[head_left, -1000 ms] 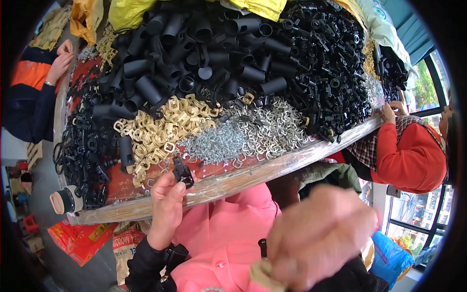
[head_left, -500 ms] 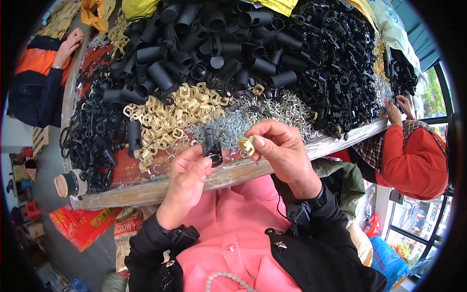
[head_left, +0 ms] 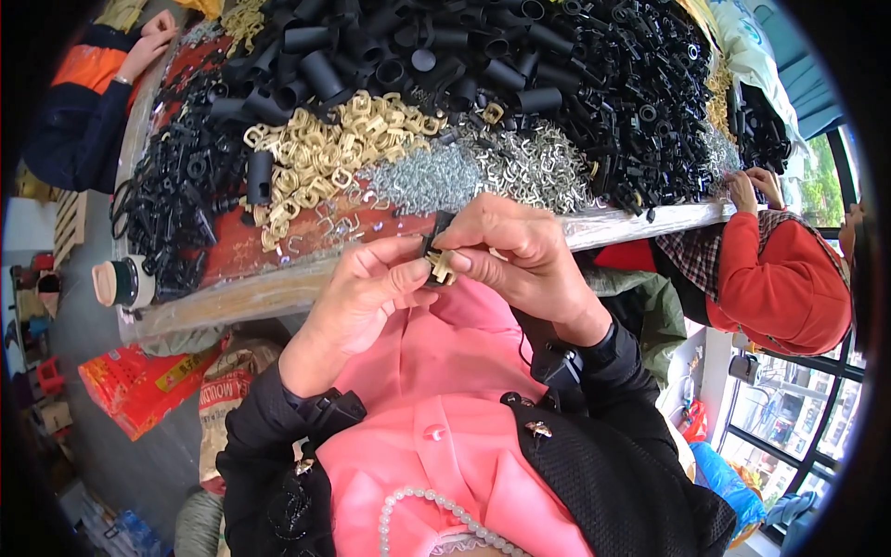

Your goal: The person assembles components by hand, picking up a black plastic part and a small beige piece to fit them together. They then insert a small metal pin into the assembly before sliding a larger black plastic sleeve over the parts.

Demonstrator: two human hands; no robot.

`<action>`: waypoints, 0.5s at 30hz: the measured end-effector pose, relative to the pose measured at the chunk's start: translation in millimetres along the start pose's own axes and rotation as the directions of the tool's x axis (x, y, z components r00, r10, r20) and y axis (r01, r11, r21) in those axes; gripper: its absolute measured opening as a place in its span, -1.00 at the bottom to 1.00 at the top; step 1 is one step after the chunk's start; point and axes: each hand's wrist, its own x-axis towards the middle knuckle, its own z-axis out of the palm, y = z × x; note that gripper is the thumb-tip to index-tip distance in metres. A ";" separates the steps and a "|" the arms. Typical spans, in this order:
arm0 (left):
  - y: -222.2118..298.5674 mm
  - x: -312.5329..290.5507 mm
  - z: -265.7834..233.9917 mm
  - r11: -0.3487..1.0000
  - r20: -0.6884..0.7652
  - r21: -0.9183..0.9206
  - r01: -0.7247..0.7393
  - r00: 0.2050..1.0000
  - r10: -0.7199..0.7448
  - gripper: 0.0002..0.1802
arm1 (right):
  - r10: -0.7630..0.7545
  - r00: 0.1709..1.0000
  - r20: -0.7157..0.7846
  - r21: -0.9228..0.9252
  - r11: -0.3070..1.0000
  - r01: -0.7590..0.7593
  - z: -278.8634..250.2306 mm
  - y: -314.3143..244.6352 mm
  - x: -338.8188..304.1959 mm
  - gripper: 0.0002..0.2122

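Just beyond the pink shirt, my two hands meet over the table's near edge. My left hand [head_left: 367, 292] is closed, pinching a small black plastic part [head_left: 439, 227] that is partly hidden by the fingers. In the fingertips of my right hand [head_left: 529, 265] is a beige plastic clip [head_left: 444, 268], pressed up against the black part. How far the two pieces fit together I cannot tell. Beyond the hands lie a pile of similar beige clips [head_left: 348, 139], a heap of small silvery metal pieces [head_left: 427, 176] and a heap of curved metal hooks [head_left: 538, 172].
Black plastic tubes [head_left: 325, 79] and small black parts [head_left: 650, 111] cover the far table. The wooden table edge [head_left: 241, 297] runs before me, with a cream-and-dark round object [head_left: 121, 283] at its left corner. One person [head_left: 780, 278] works at right, another person's hands [head_left: 153, 42] show at far left.
My hands have come together. The beige clip in my right hand now touches the black part in my left, which has turned and is more covered by fingers. The view has shifted slightly.
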 end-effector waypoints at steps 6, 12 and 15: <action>-5.1 -12.2 3.3 0.999 0.000 -0.032 -0.017 1.000 0.017 -0.68 | -0.029 0.999 0.034 -0.140 0.990 0.034 10.9 -4.1 -0.4 -0.90; 4.6 -20.6 12.5 0.995 -0.067 0.098 0.028 0.998 -0.021 -0.70 | 0.166 0.964 -0.210 -0.035 0.984 -0.177 31.6 4.5 -20.3 -0.80; 6.2 -24.2 3.6 0.992 -0.079 0.126 -0.007 0.997 0.017 -0.70 | 0.307 0.927 -0.214 0.237 0.937 -0.256 36.4 11.6 -33.6 -0.76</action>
